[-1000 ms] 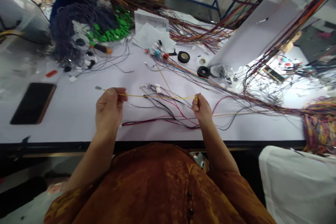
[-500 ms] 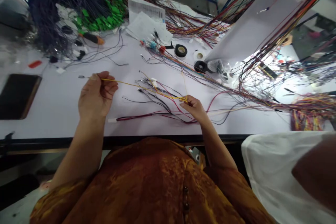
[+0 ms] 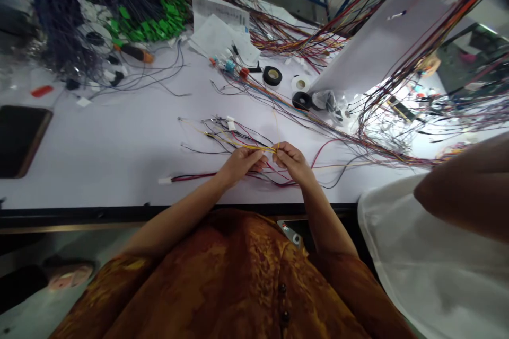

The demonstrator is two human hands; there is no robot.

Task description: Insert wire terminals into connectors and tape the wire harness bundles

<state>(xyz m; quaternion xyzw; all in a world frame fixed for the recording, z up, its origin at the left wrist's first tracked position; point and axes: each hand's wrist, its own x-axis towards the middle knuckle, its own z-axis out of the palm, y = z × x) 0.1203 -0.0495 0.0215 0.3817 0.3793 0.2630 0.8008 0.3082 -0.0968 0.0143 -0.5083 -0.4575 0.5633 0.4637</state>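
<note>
- Left hand: fingers curled, palm down, just left of the right hand; cannot tell whether it grips the wire.
- Right hand: thumb and fingers closed, pinching the yellow wire.
- Yellow wire: runs from the right hand's fingertips back into the wire harness, a loose spread of thin black, red and yellow leads lying flat on the white work table.
- Both hands sit at the near side of the wire harness, over its red and black leads.
- White connector: on the far edge of the wire harness.
- Black tape roll and white tape roll: beyond the wire harness, to the far right.
- Screwdriver with orange-and-black handle: far left of the wire harness, beside a heap of dark cables with green connectors.
- Papers: straight beyond the wire harness.
- Co-worker's forearm and white sleeve: at right, off the table, well apart from the wire harness.
</note>
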